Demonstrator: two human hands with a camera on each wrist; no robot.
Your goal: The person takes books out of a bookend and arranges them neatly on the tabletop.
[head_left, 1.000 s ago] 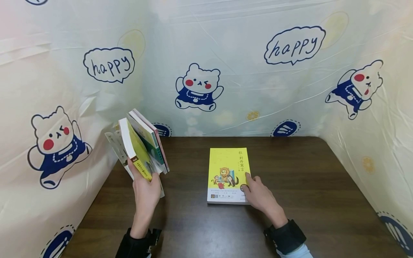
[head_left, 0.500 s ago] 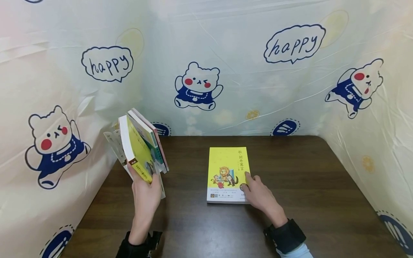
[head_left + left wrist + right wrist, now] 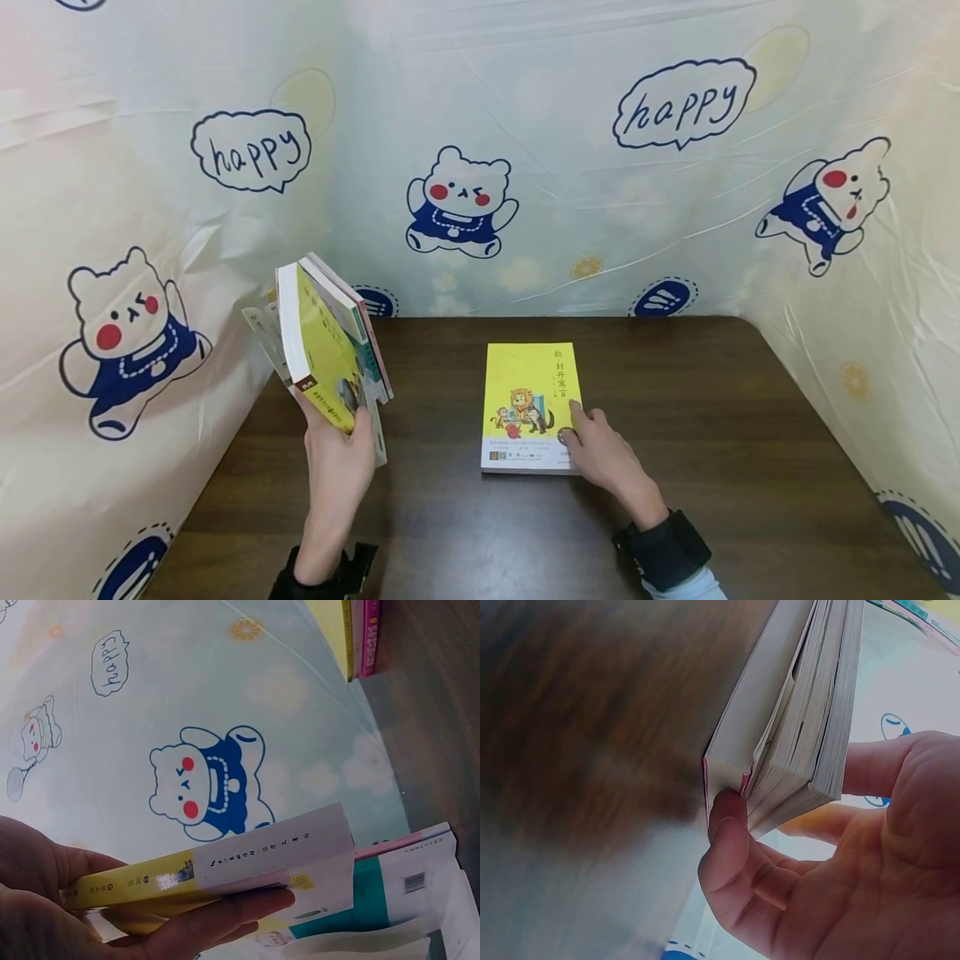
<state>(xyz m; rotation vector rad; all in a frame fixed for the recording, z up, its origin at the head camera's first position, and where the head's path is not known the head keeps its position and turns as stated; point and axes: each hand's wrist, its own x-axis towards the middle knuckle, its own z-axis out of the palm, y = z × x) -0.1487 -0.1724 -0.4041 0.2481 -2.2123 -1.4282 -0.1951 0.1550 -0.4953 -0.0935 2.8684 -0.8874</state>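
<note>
My left hand [image 3: 339,471] grips a thick yellow paperback book [image 3: 318,342] by its lower spine end, thumb on the near cover. It is tilted up at the table's left side. In the left wrist view, the book's spine [image 3: 274,849] is yellow and white, held between thumb and fingers. Close beside it lean other books [image 3: 347,304], one with a green and white cover [image 3: 412,883]. My right hand [image 3: 609,460] holds the right edge of a stack of books topped by a yellow one [image 3: 521,375]. In the right wrist view, fingers curl at the stack's page edges [image 3: 810,727].
A pale grey strip [image 3: 381,442], part of a stand or a cover, shows under the leaning books. The dark brown table [image 3: 750,433] meets a cloth backdrop [image 3: 555,192] printed with bears at its back and sides.
My left hand and the yellow book have shifted slightly down toward me, and the book shows a little more of its cover. The right hand and its stack stay in place.
</note>
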